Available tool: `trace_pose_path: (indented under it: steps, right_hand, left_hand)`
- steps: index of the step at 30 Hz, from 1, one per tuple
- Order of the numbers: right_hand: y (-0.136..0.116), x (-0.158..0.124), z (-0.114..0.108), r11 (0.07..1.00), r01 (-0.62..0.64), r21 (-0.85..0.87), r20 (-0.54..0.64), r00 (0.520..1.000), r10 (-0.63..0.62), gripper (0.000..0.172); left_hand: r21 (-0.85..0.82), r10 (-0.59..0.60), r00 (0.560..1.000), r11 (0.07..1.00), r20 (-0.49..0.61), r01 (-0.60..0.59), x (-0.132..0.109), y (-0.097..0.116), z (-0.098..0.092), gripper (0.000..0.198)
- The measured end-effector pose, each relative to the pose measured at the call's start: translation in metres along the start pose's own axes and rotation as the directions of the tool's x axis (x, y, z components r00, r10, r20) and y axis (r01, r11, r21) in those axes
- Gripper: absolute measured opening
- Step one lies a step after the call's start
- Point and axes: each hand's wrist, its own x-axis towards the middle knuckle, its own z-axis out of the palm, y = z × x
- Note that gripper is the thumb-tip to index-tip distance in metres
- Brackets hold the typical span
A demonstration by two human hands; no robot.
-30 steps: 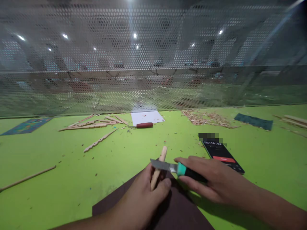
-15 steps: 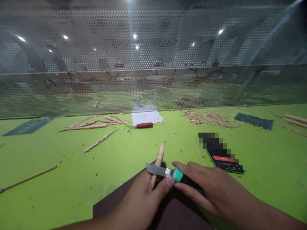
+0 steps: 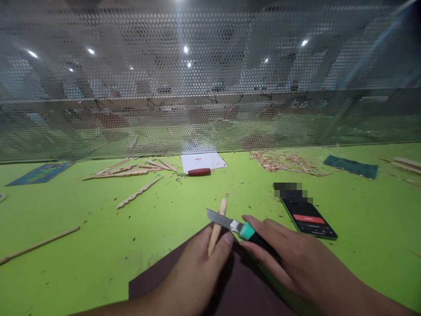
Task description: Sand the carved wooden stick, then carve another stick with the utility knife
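Observation:
Between the thumb and fingers of my left hand (image 3: 200,267) stands a pale wooden stick (image 3: 215,237), its top end pointing away from me. My right hand (image 3: 289,250) is wrapped round the black and green handle of a utility knife (image 3: 247,231). The knife's blade lies across the upper part of the stick, and its tip sticks out to the left. My left thumb is close to the blade's base. Under both hands is a dark brown sheet (image 3: 158,276); the fingertips of my left hand are hidden.
A phone (image 3: 309,213) lies right of my hands. Farther off are a red-handled carving tool (image 3: 199,172) by white paper (image 3: 205,161), wood shavings (image 3: 286,162), carved sticks (image 3: 140,193) and a dark green strip (image 3: 351,166). A perforated metal screen (image 3: 197,87) closes the back.
The knife blade has moved up along the stick toward its far end and now slants more, with the tip higher. My left hand keeps its hold on the stick.

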Motion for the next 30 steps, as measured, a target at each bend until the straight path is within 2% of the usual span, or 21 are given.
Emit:
trace_pose_path:
  steps: [2, 5, 8, 12, 16, 21, 23, 26, 30]
  right_hand:
    - [0.014, 0.005, -0.002, 0.999, -0.053, -0.009, 0.011, 0.999, 0.053, 0.047]
    - [0.04, 0.014, -0.008, 0.986, -0.132, -0.105, -0.064, 0.99, 0.126, 0.052]
    - [0.053, 0.019, -0.012, 0.99, -0.075, -0.118, -0.118, 0.991, 0.061, 0.047]
    - [0.044, 0.016, -0.012, 0.998, 0.063, -0.016, -0.033, 0.997, -0.063, 0.038]
    - [0.032, 0.014, -0.01, 0.994, 0.09, 0.056, 0.046, 0.995, -0.093, 0.033]
    - [0.023, 0.015, -0.013, 0.979, 0.093, 0.182, 0.22, 0.966, -0.133, 0.024]
    - [0.021, 0.013, -0.014, 0.976, 0.1, 0.191, 0.222, 0.965, -0.142, 0.024]
    - [0.021, 0.011, -0.013, 0.975, 0.137, 0.173, 0.158, 0.974, -0.164, 0.027]
    - [0.03, 0.009, -0.008, 0.98, 0.135, 0.143, 0.11, 0.982, -0.151, 0.032]
  left_hand:
    - [0.004, -0.006, 1.0, 1.0, 0.003, 0.006, -0.001, 0.0, -0.001, 0.045]
    - [0.048, -0.048, 0.999, 0.998, 0.007, 0.047, -0.002, -0.001, -0.002, 0.048]
    - [0.098, -0.049, 0.999, 0.994, 0.004, 0.048, -0.002, -0.003, -0.004, 0.044]
    - [0.092, -0.068, 0.997, 0.994, 0.022, 0.066, 0.0, -0.007, -0.005, 0.037]
    - [0.043, -0.026, 0.998, 0.999, 0.065, 0.023, 0.001, -0.006, -0.005, 0.034]
    - [-0.012, -0.034, 0.997, 0.999, 0.073, 0.035, 0.002, -0.01, -0.004, 0.034]
    - [-0.02, -0.05, 0.996, 0.998, 0.074, 0.052, 0.003, -0.014, -0.005, 0.029]
    - [-0.052, -0.08, 0.992, 0.995, 0.097, 0.085, 0.005, -0.018, -0.006, 0.017]
    - [-0.077, -0.112, 0.986, 0.989, 0.127, 0.122, 0.006, -0.016, -0.007, 0.008]
